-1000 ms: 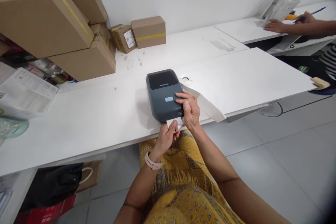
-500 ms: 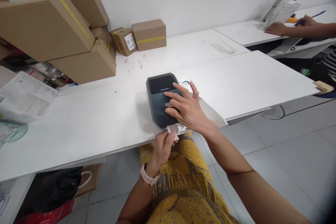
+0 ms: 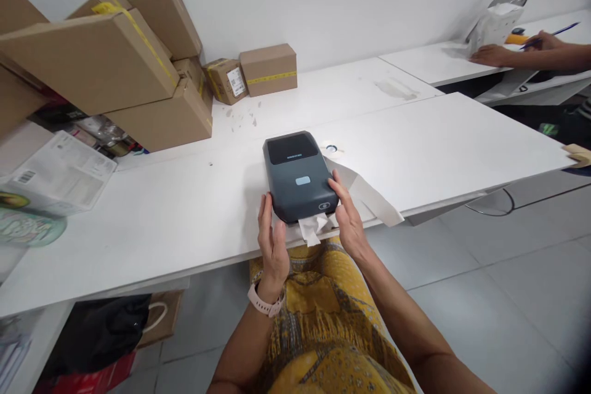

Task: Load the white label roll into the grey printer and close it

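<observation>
A dark blue-grey label printer (image 3: 300, 197) with a black window and a pale blue button stands on the white table, close to its front edge. My left hand (image 3: 273, 240) rests against the printer's left front corner, fingers extended along the side and thumb towards the front. At the right front corner, my right hand (image 3: 349, 218) has its fingers on the side and its thumb by the front face. Between the hands, a crumpled piece of white paper (image 3: 311, 231) sticks out of the printer's front. A long white paper strip (image 3: 376, 197) trails from behind it to the right.
Cardboard boxes (image 3: 106, 61) are stacked at the left, with two smaller boxes (image 3: 270, 71) by the wall. A white carton (image 3: 69, 166) stands at the far left. A small roll-like item (image 3: 331, 149) lies behind the printer. At the far right, a co-worker's hands (image 3: 492, 55) hold a pen and rest on a desk.
My right hand has moved off the printer's top to its right side. My left hand has let go of the paper and moved to the left side. The view has shifted slightly.
</observation>
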Demonstrator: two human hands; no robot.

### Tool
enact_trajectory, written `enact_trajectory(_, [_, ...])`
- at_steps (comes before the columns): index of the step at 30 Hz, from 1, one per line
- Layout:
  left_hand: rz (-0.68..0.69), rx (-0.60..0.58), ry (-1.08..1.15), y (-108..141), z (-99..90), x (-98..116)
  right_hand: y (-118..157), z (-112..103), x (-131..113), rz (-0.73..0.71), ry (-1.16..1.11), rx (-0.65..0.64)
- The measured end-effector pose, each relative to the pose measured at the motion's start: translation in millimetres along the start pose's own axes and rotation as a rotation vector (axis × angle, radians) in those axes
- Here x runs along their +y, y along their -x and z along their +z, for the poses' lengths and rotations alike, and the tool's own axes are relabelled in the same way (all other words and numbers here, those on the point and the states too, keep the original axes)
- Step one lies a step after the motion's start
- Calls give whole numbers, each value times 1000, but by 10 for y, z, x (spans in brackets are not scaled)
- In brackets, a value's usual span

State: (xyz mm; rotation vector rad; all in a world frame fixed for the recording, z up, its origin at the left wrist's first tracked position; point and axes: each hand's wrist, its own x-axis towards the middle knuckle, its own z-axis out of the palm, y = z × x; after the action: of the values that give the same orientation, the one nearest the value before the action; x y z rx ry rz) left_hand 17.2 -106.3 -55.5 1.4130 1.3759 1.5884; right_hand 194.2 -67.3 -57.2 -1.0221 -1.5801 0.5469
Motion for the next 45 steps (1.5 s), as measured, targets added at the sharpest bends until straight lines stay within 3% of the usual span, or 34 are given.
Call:
enact_trajectory(3, [118,65,150,-211,8,108,-210,-71,-116,-27,-16,1])
enact_trajectory(6, [260,76,215,-654,-27,202,-650,-127,-274,-117,70,-3])
enact_trajectory(9, [253,69,208,-1125,-70,154,-1179,-108,-374,-225,210,5])
enact_trajectory(11, [141,-14,196,-1327,-72,18,-1523,-59,-380,-292,289,11])
enact_trajectory(14, [-167,-134,215,-1403,-43,-255,-1995,23,-303,-347,371,1])
enact_trajectory(16, [-286,-211,244,-1355,-23,-402,-2279,67,-217,-358,407,-32])
enact_trajectory(19, [-218,-274,241,-1269,-11,-499,-2641,112,-90,-361,438,-92])
enact_trajectory(22, [-169,-253,236,-1259,-8,-500,-2848,118,-49,-328,444,-120])
enact_trajectory(26, [-206,-236,249,-1331,-7,-482,-2744,29,-194,-365,426,-96])
enact_trajectory(30, [-239,-214,230,-1398,-1,-456,-2266,-65,-367,-431,429,-29])
enact_trajectory(32, [-239,-214,235,-1416,8,-439,-1997,-51,-370,-393,488,-208])
enact_trajectory(36, [-188,-252,252,-1432,23,-418,-1654,107,-214,-320,724,-748])
enact_trajectory(41, [-172,-184,201,-1409,16,-395,-1681,308,-61,-403,879,-1038])
enact_trajectory(45, [-121,-162,172,-1386,1,-387,-1800,447,-50,-390,966,-1217])
